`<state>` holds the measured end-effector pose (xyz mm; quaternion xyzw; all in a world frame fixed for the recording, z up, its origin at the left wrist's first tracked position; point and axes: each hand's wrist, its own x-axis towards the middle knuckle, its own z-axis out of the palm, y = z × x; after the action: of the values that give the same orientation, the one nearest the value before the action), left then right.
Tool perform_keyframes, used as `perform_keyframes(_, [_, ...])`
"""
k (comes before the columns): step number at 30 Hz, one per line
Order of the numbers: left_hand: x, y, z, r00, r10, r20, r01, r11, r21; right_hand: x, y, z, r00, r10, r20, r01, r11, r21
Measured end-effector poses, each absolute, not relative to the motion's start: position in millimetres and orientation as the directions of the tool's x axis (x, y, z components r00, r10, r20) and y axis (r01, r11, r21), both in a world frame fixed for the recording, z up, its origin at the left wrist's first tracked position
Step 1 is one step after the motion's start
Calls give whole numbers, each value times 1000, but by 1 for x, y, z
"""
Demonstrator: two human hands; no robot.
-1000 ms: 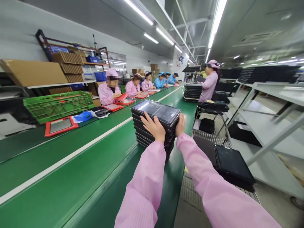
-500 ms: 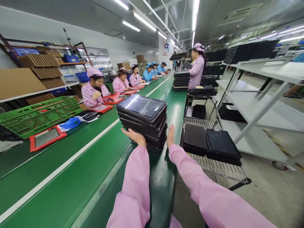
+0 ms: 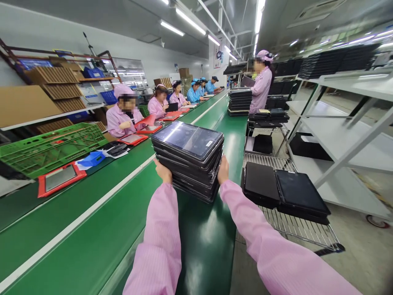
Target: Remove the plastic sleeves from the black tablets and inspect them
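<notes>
A stack of several black tablets [image 3: 192, 164] stands on the green bench surface in front of me, its layers slightly uneven. The topmost tablet [image 3: 187, 139] lies screen up, with a small white label near its right corner. My left hand [image 3: 163, 171] presses the stack's left side, fingers partly hidden behind it. Against the right side is my right hand [image 3: 223, 170], its fingers along the tablets' edges. Together the two hands grip the stack between them.
A wire rack [image 3: 294, 223] at right carries two piles of black tablets [image 3: 262, 184]. Farther along stands another tablet stack [image 3: 239, 102], beside a standing co-worker [image 3: 260, 84]. Seated people work across the green conveyor belt [image 3: 92, 229]. A green crate [image 3: 52, 145] is at left.
Both hands have closed in on the stack; the left has shifted to its left side, the right now touches its right side. The stack appears slightly turned and nearer.
</notes>
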<state>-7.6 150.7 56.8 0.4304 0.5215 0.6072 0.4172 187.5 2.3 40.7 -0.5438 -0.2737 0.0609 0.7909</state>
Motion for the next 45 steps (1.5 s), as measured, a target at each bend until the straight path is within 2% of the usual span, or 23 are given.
perform_keyframes(4, [-7, 151, 61, -351, 937, -5, -23, -3, 1000, 196, 9, 45, 845, 403, 350, 206, 360, -910])
perform_keyframes(10, [0, 136, 67, -398, 917, -19, -7, 18, 1000, 209, 13, 50, 859, 380, 343, 223, 325, -919])
perform_keyframes(16, [4, 139, 57, -352, 936, 17, -15, -24, 1000, 206, 11, 44, 864, 331, 380, 265, 342, -901])
perform_keyframes(22, [8, 151, 58, -322, 947, 3, 27, 6, 1000, 200, 8, 48, 864, 311, 396, 297, 322, -899])
perform_keyframes(28, [-11, 108, 30, -192, 970, 148, 149, -120, 981, 174, -18, 35, 833, 386, 398, 315, 261, -913])
perform_keyframes(32, [-92, 51, -17, -124, 983, 135, 285, -95, 954, 134, -69, -12, 842, 475, 258, 227, 123, -966])
perform_keyframes(34, [-158, 18, -38, -128, 986, 110, 356, -58, 933, 102, -99, -38, 811, 561, 165, 177, 33, -984])
perform_keyframes(36, [-230, -22, -51, -187, 978, 89, 414, -4, 910, 65, -125, -60, 716, 690, 103, 166, -24, -986])
perform_keyframes(38, [-296, -70, -56, -312, 947, 81, 454, 74, 888, 26, -142, -74, 552, 831, 71, 192, -44, -980])
perform_keyframes(39, [-323, -97, -57, -379, 922, 80, 463, 114, 879, 6, -146, -80, 437, 897, 63, 221, -40, -975])
perform_keyframes(41, [-365, -152, -56, -522, 849, 84, 455, 194, 869, -37, -145, -88, 125, 988, 92, 382, 38, -923])
perform_keyframes(43, [-394, -201, -56, -660, 746, 86, 414, 266, 871, -85, -136, -91, -231, 961, 152, 516, 253, -818])
perform_keyframes(45, [-417, -246, -58, -786, 613, 80, 342, 323, 883, -140, -126, -89, -518, 829, 210, 511, 497, -702])
